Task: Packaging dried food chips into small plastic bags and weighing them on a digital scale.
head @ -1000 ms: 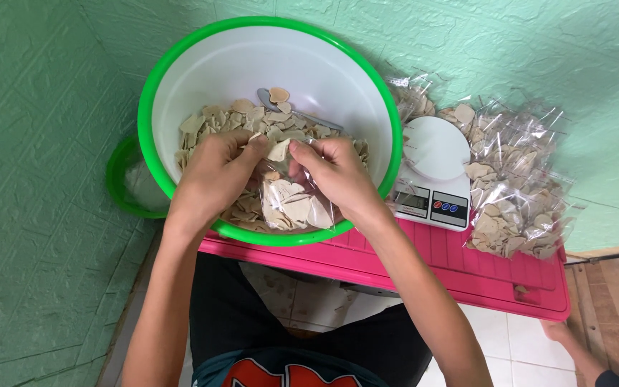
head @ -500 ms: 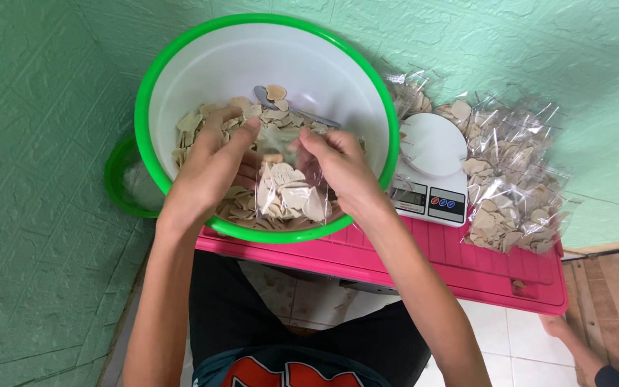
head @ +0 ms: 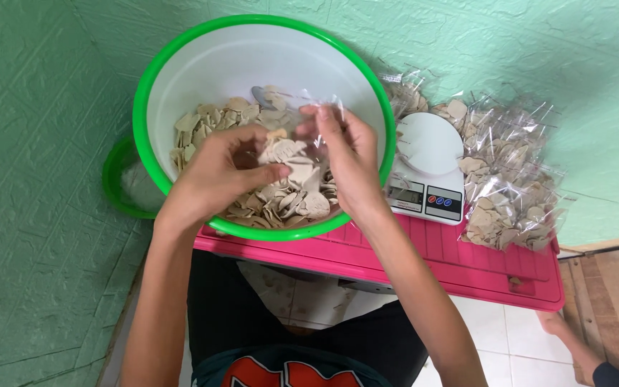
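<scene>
While the clear bag has risen vs. 0.5 s ago, right hand pinches its mouth, left hand pinches crackers into it; filling w/ bowl stock continues.

Two hands, two green-rimmed bowls, one white scale, one pink tray.

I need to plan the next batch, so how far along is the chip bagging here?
Done: a pile of filled clear bags lies beside the white scale on the pink surface. In hand: the right hand holds a clear bag open over the green-rimmed basin while the left hand brings pale chips to it. Left: many loose chips remain in the basin.
</scene>
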